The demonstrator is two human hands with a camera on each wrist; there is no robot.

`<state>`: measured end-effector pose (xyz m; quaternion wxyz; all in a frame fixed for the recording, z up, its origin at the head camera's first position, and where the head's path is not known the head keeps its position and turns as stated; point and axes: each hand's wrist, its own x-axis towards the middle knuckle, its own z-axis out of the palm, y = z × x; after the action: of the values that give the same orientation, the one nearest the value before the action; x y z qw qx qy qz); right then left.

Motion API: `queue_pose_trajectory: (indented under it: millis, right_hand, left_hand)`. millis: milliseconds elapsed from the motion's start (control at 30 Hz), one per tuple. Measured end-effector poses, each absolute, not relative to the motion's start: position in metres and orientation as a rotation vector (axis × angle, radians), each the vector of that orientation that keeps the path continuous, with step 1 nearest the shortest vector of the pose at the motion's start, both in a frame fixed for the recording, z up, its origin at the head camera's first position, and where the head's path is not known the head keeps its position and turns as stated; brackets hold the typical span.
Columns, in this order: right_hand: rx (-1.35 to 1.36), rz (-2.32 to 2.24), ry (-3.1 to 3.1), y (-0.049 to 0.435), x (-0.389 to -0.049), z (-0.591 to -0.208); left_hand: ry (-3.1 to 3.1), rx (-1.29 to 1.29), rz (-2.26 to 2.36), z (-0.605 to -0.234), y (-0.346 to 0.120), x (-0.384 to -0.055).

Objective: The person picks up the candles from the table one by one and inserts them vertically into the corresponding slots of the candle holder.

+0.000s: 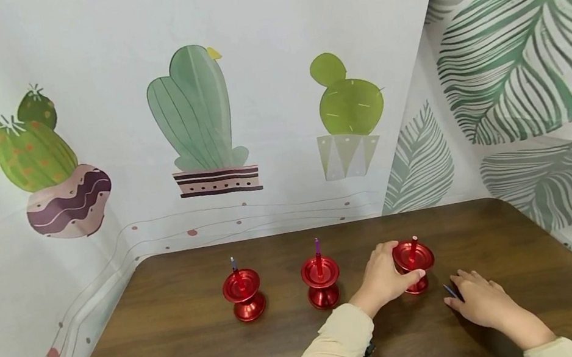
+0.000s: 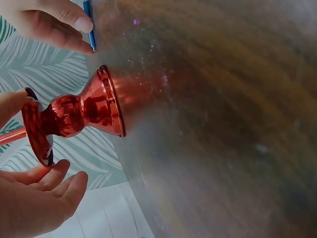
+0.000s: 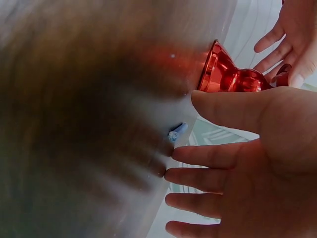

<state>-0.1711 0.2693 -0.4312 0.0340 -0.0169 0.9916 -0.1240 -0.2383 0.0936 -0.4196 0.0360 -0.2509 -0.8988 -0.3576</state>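
Note:
My left hand [image 1: 383, 275] holds the rightmost red metal candle holder [image 1: 417, 287] by its dish, thumb on the near side and fingers on the far side. A slim red tube [image 1: 414, 249] rises from that dish. In the left wrist view, the holder's round base [image 2: 110, 101] meets the table. Right of it, my right hand [image 1: 481, 297] is low over the table, fingers extended. A thin blue candle [image 1: 451, 290] lies beside its thumb and index finger; in the right wrist view, the candle [image 3: 178, 132] appears just beyond the straight fingertips.
Two matching red holders stand to the left: one [image 1: 250, 308] with a blue-tipped candle [image 1: 233, 263], one [image 1: 324, 296] with a purple candle [image 1: 318, 246]. A small dark object [image 1: 369, 348] shows by my left sleeve. Behind the brown table [image 1: 188, 341] hangs a cactus-and-leaf-print cloth [image 1: 271, 82].

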Motion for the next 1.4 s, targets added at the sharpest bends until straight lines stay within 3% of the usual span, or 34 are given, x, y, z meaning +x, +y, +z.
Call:
queue_pose_trajectory:
  millis: [667, 1100, 1400]
  right_hand:
    - [-0.298, -0.272, 3.309, 0.260, -0.164, -0.437]
    - [-0.277, -0.263, 3.340, 0.262, -0.163, -0.434]
    - [-0.062, -0.534, 3.311, 0.272, -0.168, -0.419]
  left_hand:
    - [-2.755, -0.726, -1.138, -0.423, 0.094, -0.235]
    - [-2.747, -0.731, -1.132, -0.422, 0.095, -0.235]
    - [-2.752, -0.734, -1.115, -0.422, 0.095, -0.237]
